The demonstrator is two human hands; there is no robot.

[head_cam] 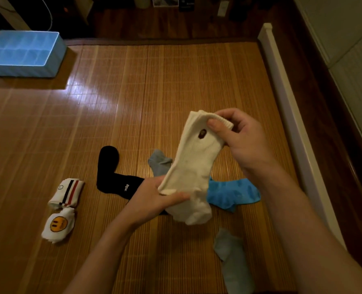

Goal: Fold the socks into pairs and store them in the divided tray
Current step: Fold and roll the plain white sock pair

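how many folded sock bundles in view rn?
2, both on the mat at left: a striped bundle and, just nearer the person, a smiley-face bundle. More could sit in the blue tray, whose compartments are glared out.

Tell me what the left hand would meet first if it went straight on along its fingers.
The left hand grips the cream sock; carried on rightward, it would probably reach the bright blue sock next, though depth is unclear.
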